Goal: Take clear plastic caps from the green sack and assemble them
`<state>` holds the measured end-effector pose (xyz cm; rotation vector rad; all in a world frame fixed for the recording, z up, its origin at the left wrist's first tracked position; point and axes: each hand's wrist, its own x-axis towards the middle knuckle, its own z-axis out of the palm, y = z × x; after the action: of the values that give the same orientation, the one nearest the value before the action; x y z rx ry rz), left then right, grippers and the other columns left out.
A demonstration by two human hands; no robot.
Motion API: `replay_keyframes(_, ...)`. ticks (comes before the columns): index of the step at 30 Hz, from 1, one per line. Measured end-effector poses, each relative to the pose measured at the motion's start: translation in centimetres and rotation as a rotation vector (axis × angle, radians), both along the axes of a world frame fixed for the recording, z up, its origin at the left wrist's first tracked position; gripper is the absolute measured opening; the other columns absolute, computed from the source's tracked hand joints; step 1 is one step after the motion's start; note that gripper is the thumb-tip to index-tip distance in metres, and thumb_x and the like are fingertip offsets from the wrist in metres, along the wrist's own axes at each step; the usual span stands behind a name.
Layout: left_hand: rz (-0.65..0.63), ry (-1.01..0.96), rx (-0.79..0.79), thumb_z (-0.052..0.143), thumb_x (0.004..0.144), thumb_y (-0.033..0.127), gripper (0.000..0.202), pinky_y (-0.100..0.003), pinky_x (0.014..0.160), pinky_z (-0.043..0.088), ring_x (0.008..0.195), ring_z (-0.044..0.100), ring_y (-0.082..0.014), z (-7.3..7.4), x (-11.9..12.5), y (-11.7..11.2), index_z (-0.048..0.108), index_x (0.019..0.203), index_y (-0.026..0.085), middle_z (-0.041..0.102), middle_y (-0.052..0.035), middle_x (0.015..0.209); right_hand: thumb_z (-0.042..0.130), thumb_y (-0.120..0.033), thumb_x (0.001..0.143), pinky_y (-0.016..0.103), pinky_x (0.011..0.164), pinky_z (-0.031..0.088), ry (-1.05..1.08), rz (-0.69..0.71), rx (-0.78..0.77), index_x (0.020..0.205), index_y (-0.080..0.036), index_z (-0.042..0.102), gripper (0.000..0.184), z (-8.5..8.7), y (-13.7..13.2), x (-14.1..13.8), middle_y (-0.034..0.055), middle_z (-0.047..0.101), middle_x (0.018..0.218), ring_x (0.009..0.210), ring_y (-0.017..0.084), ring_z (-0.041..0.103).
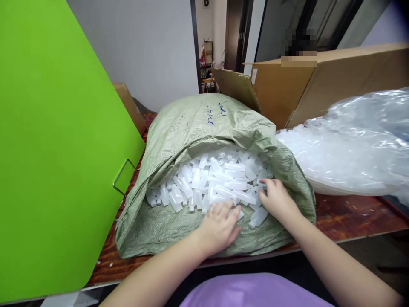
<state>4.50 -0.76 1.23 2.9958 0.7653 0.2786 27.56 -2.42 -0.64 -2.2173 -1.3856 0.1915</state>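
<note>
Reaching into the mouth of a green woven sack, both of the person's hands are resting among a heap of small translucent plastic tubes. The sack is lying on its side on a dark wooden table, its opening turned toward the person, and the tubes are spilling toward its lower lip. The left hand is lying palm down at the near edge of the pile, fingers loosely spread and pressing on the tubes, gripping nothing that I can make out. The right hand is sitting just beside it, a little deeper in, fingers curled over a few tubes; whether it is actually holding one I cannot tell. A bright green board is leaning at the left, a clear plastic bag of similar pieces is lying at the right, and an open cardboard box is standing behind it.
</note>
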Motion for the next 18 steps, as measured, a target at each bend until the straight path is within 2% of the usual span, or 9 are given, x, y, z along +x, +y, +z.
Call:
replay_keyframes(2,0.016,0.037,0.026,0.042,0.092,0.029,0.035,-0.041,0.087,0.045,0.101,0.056,-0.0272,-0.6,1.2,-1.1,0.054,0.122,0.014,0.059,-0.0146,0.112,0.050,-0.026,0.079,0.038,0.089,0.042,-0.013,0.071,-0.065,0.111,-0.017,0.058,0.035,0.2,-0.2,0.7,0.0127,0.057,0.104,0.094,0.026,0.057)
replay_keyframes(4,0.083,0.103,0.014,0.045,0.089,0.022,0.032,-0.041,0.078,0.046,0.092,0.057,-0.0272,-0.9,2.5,-1.6,0.055,0.118,0.011,0.061,-0.0137,0.102,0.051,-0.027,0.080,0.037,0.084,0.043,-0.017,0.109,-0.112,0.108,-0.016,0.060,0.031,0.2,0.1,1.0,0.0123,0.060,0.098,0.089,0.025,0.059)
replay_keyframes(6,0.142,0.145,-0.023,0.047,0.087,0.017,0.031,-0.042,0.077,0.046,0.089,0.057,-0.0278,-0.9,3.5,-1.5,0.056,0.116,0.009,0.062,-0.0133,0.097,0.052,-0.027,0.078,0.037,0.082,0.044,-0.018,0.123,-0.132,0.102,-0.014,0.062,0.028,0.3,0.6,1.1,0.0133,0.062,0.095,0.088,0.026,0.059)
replay_keyframes(8,0.145,0.169,-0.058,0.047,0.085,0.013,0.027,-0.042,0.077,0.046,0.088,0.058,-0.0275,-0.6,4.0,-1.4,0.059,0.110,0.010,0.063,-0.0128,0.093,0.054,-0.027,0.077,0.038,0.081,0.044,-0.009,0.127,-0.125,0.100,-0.012,0.062,0.028,0.7,0.8,1.3,0.0140,0.063,0.093,0.088,0.027,0.059)
replay_keyframes(11,0.178,0.120,-0.135,0.044,0.083,0.008,0.042,-0.044,0.082,0.046,0.093,0.058,-0.0288,0.2,3.4,-1.3,0.051,0.124,0.009,0.063,-0.0146,0.099,0.048,-0.029,0.082,0.038,0.083,0.045,0.038,0.136,-0.064,0.111,-0.012,0.059,0.035,1.7,0.1,1.5,0.0143,0.063,0.098,0.090,0.026,0.060)
replay_keyframes(12,0.209,0.044,-0.221,0.042,0.083,0.007,0.050,-0.044,0.084,0.046,0.096,0.058,-0.0290,0.6,3.0,-1.3,0.043,0.132,0.010,0.061,-0.0152,0.105,0.045,-0.031,0.085,0.037,0.082,0.046,0.063,0.151,-0.037,0.114,-0.014,0.057,0.037,2.0,-0.5,1.4,0.0134,0.063,0.101,0.089,0.024,0.060)
replay_keyframes(14,0.280,-0.238,-0.516,0.043,0.084,0.010,0.059,-0.043,0.088,0.046,0.101,0.057,-0.0269,1.4,2.1,-1.3,0.030,0.141,0.017,0.058,-0.0140,0.116,0.041,-0.038,0.089,0.033,0.079,0.049,0.124,0.203,0.016,0.116,-0.017,0.057,0.037,2.4,-2.1,0.6,0.0101,0.063,0.102,0.085,0.020,0.061)
replay_keyframes(16,0.318,-0.635,-0.898,0.051,0.084,0.019,0.056,-0.036,0.086,0.048,0.098,0.059,-0.0221,2.0,1.7,-1.4,0.032,0.137,0.023,0.059,-0.0098,0.114,0.044,-0.044,0.089,0.029,0.076,0.051,0.252,0.292,0.124,0.114,-0.019,0.057,0.037,2.4,-3.9,-0.8,0.0075,0.064,0.099,0.084,0.017,0.062)
replay_keyframes(18,0.323,-0.997,-1.239,0.065,0.078,0.027,0.048,-0.030,0.082,0.049,0.090,0.061,-0.0175,2.4,1.7,-1.5,0.042,0.120,0.023,0.064,-0.0053,0.102,0.051,-0.041,0.087,0.028,0.079,0.052,0.430,0.415,0.300,0.117,-0.019,0.054,0.037,2.2,-5.4,-2.6,0.0079,0.066,0.101,0.090,0.017,0.063)
